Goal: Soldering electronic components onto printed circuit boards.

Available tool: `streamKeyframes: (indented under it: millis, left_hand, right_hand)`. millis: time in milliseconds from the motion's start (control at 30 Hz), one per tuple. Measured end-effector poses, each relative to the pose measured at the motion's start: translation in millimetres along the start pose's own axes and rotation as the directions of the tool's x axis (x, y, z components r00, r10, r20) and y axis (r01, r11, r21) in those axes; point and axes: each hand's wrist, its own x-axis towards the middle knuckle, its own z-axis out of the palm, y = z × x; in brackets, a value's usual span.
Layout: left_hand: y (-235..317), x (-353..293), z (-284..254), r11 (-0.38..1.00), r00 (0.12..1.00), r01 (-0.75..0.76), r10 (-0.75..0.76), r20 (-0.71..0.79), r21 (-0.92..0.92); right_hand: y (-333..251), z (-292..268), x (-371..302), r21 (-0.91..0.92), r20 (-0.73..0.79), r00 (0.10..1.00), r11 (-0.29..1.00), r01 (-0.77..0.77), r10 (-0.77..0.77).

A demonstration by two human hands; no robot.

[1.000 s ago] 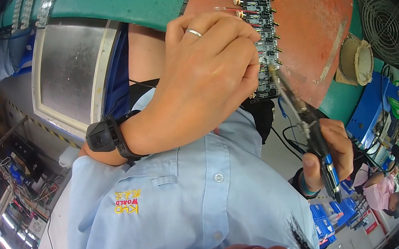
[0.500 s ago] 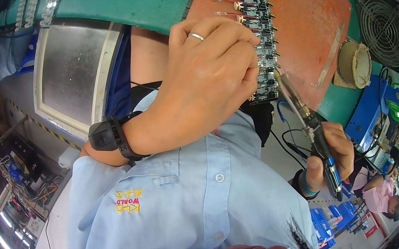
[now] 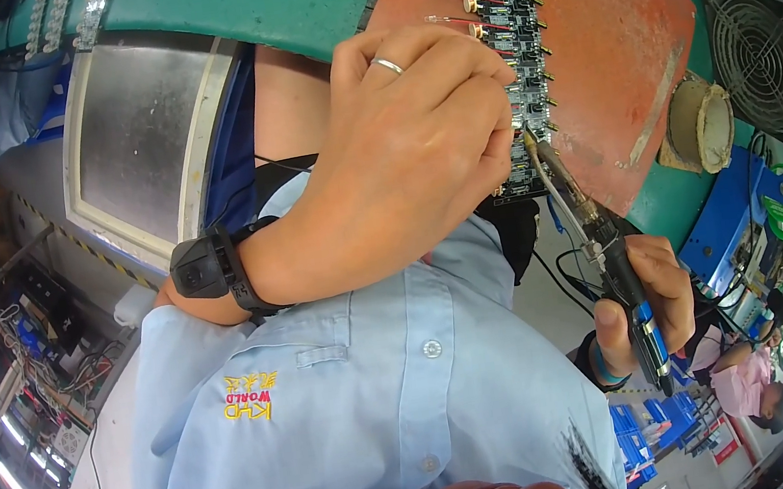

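A long strip of black circuit boards lies on a reddish-brown mat. Round pale parts sit along its left side, with red wires and small clear bulbs leading off to the left. My left hand is over the strip's lower left side, fingers bent and pinched together; whatever they hold is hidden behind them. In my right hand is a soldering iron, with a thin metal tube running along its shaft. Its tip meets the lower part of the strip, close beside my left fingertips.
To the right stand a round cardboard-coloured ring, a black fan with a wire guard and a blue box. A framed grey panel is at the left. Dark cables hang below the mat's edge.
The soldering iron's tip has shifted left and slightly up along the strip, towards my left fingers. The strip and mat sit a little further right in view. My left hand stays almost still.
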Motion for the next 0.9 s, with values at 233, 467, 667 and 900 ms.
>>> streamKeyframes:
  millis: [233, 467, 667, 900]
  left_hand:
    - [0, -1, 0, 1.000, 1.000, -0.007, 0.007, -0.009, -0.002]
    - [-3, 1, -7, 0.998, 0.996, -0.055, 0.054, 0.065, 0.014]
    - [-4, -1, -21, 0.994, 0.973, -0.079, 0.093, 0.209, -0.074]
    - [-6, 8, -16, 0.995, 0.975, -0.087, 0.097, 0.198, -0.056]
  right_hand:
    - [24, -26, -21, 0.040, -0.330, 0.942, 0.998, -0.043, 0.054]
    - [87, -46, -32, 0.540, -0.578, 0.722, 0.841, -0.010, 0.380]
    - [78, -47, -32, 0.476, -0.572, 0.731, 0.876, -0.076, 0.373]
    - [67, -29, -12, 0.491, -0.472, 0.846, 0.871, 0.019, 0.247]
